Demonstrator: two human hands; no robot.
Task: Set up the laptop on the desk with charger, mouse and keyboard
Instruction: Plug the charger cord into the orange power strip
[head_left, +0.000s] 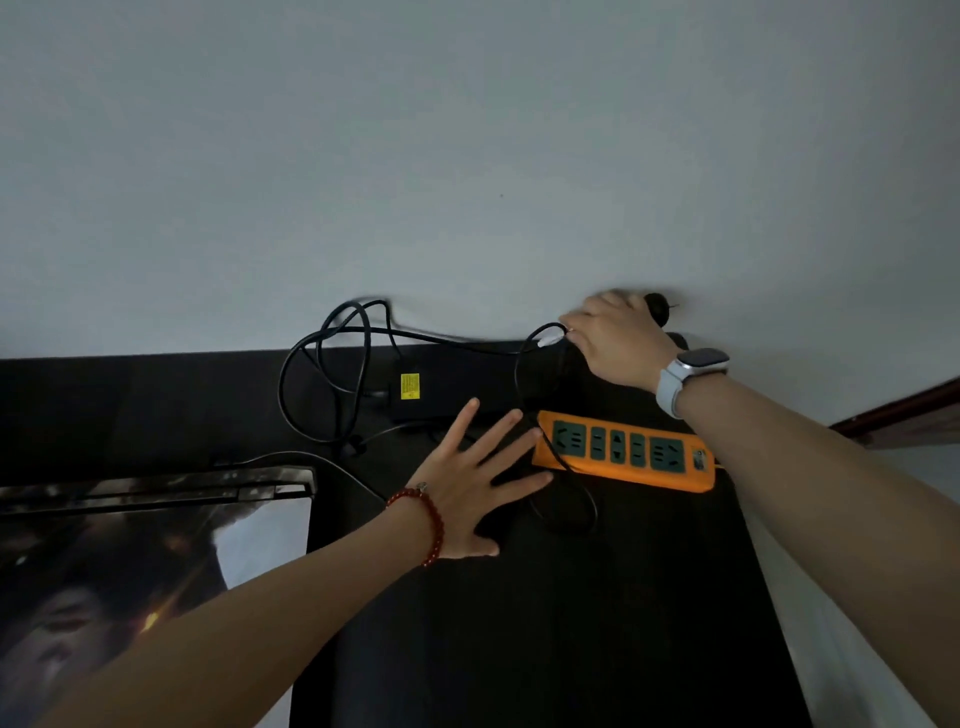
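**Dim, soft light with motion blur**

Light is low and even. The pale wall (467, 156) reads grey-blue; the desk (571, 623) is almost black, detail lost. The right hand (618, 338) is smeared by motion. Straight edges bow near the frame's right side.

1. Back of desk (649, 597): looped black cable (332, 374) and charger brick (415, 397) crowd the wall edge.
2. Orange power strip (628, 452) blocks the right rear.
3. Laptop (156, 499) occupies the left.
4. Near centre: open dark surface.
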